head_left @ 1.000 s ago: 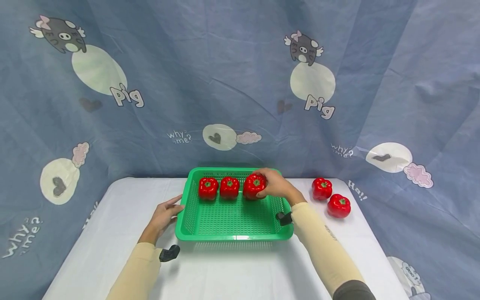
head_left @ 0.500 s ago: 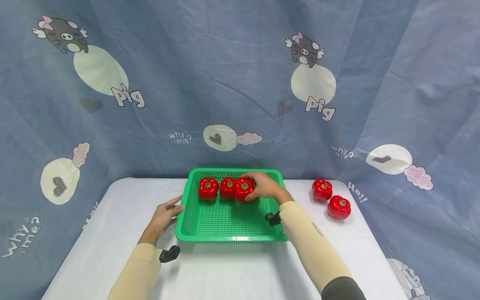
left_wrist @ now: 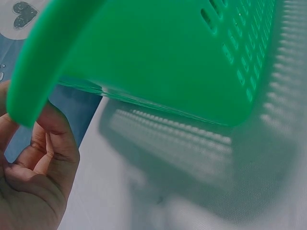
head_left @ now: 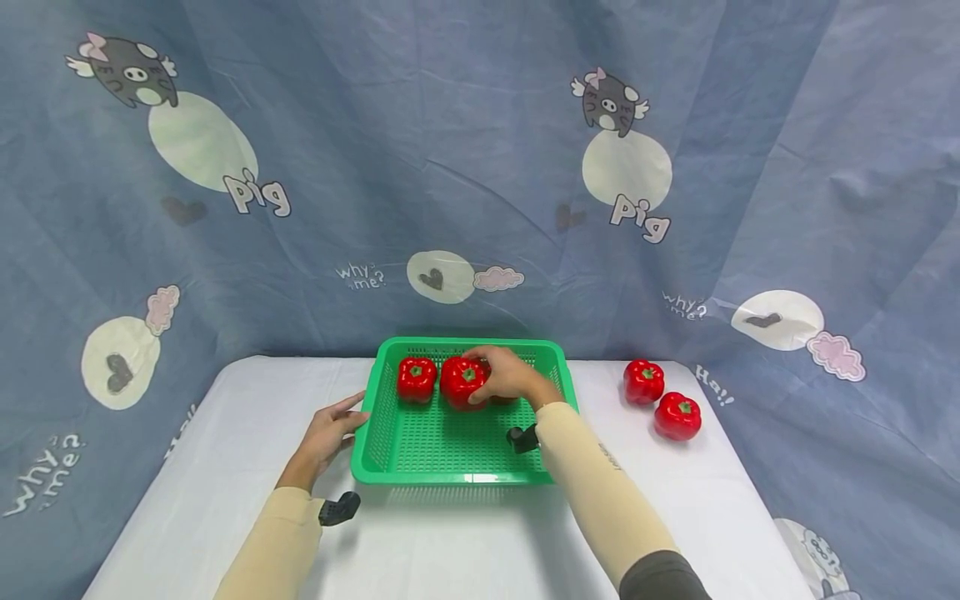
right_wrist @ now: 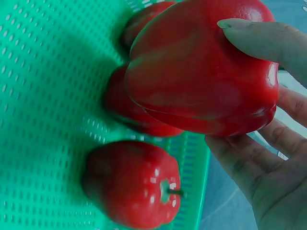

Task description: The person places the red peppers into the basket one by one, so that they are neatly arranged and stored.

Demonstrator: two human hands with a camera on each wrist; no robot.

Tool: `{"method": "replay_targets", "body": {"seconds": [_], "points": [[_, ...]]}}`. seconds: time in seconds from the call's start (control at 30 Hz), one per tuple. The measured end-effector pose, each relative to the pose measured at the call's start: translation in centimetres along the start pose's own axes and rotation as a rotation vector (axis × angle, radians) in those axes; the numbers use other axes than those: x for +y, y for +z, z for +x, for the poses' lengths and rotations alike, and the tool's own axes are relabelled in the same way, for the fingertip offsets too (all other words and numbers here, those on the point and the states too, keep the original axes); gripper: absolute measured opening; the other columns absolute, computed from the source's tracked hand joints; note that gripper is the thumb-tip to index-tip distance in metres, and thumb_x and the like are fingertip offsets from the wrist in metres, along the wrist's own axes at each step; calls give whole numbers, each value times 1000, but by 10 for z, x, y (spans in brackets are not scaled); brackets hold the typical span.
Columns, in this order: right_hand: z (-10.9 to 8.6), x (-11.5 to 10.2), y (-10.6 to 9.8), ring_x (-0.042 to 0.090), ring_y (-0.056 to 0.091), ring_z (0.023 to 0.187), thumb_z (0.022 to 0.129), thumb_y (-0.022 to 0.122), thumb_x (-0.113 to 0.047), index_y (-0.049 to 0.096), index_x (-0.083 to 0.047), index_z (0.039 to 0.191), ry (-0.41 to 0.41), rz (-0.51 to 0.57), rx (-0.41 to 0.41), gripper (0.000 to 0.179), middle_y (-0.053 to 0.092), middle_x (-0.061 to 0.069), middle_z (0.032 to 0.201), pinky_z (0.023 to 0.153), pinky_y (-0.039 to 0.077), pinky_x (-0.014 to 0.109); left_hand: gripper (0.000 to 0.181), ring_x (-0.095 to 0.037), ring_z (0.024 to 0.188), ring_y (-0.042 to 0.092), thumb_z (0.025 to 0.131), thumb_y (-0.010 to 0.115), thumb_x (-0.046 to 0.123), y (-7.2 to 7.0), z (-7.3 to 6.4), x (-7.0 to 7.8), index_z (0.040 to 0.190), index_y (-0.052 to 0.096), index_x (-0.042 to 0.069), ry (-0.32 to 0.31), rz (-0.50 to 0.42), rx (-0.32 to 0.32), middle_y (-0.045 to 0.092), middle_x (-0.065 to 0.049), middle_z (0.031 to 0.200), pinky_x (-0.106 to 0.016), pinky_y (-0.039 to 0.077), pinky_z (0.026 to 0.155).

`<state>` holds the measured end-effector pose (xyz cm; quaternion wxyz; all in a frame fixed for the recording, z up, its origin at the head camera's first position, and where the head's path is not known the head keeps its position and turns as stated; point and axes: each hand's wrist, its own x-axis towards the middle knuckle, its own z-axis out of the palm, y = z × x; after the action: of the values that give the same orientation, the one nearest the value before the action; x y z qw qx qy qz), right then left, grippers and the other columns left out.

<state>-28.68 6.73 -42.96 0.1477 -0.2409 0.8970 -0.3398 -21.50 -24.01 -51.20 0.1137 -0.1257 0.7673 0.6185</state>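
Observation:
My right hand grips a red bell pepper between thumb and fingers over the green basket. In the right wrist view the held bell pepper hangs above the perforated floor, overlapping two others. One bell pepper sits at the basket's back left; a further bell pepper peeks out beneath my right hand. The one behind the held pepper is mostly covered. At the left side my left hand pinches the basket rim, thumb and fingers on either side of it.
Two more red bell peppers, one farther back and one nearer, lie on the white table to the right of the basket. A blue cloth with pig prints hangs right behind the table.
My right hand has carried the held bell pepper leftward over the basket, uncovering part of another pepper behind it. My left hand stays at the rim.

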Motion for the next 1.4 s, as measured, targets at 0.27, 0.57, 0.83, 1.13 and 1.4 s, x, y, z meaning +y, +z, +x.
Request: {"method": "replay_targets", "body": {"seconds": [0.27, 0.57, 0.83, 1.13, 1.4], "points": [[10, -10, 15, 24, 53, 117, 73, 83, -10, 56, -12, 133, 7, 1, -25, 66, 57, 6, 130, 95, 48, 37, 58, -9, 89, 62, 94, 62, 22, -1, -1, 0, 148, 40, 11, -2, -18, -4, 61, -8, 112, -35, 52, 88], [15, -11, 31, 24, 54, 115, 74, 81, -8, 53, -12, 136, 40, 75, -62, 68, 56, 7, 130, 92, 50, 37, 58, -9, 86, 62, 94, 63, 19, 0, -3, 2, 147, 41, 10, 3, -26, 1, 63, -7, 107, -33, 53, 85], [18, -13, 42, 21, 52, 118, 75, 80, -7, 53, -10, 136, 47, 87, -72, 67, 55, 3, 132, 94, 49, 35, 58, -8, 86, 62, 94, 62, 20, 0, -1, 0, 147, 40, 10, 7, -29, 0, 63, -6, 107, -33, 54, 85], [21, -14, 49, 23, 48, 122, 76, 80, -8, 54, -11, 135, 67, 136, -79, 65, 53, 4, 136, 95, 49, 36, 59, -9, 88, 62, 95, 62, 21, 1, -3, 1, 148, 39, 10, -3, -21, -9, 62, -7, 109, -40, 51, 91], [27, -11, 59, 21, 48, 121, 77, 79, -7, 56, -11, 132, 74, 164, -121, 60, 53, 5, 134, 93, 50, 33, 58, -9, 91, 62, 95, 61, 21, 1, -3, 2, 148, 39, 11, 2, -12, -7, 62, -9, 113, -44, 49, 96]]}}
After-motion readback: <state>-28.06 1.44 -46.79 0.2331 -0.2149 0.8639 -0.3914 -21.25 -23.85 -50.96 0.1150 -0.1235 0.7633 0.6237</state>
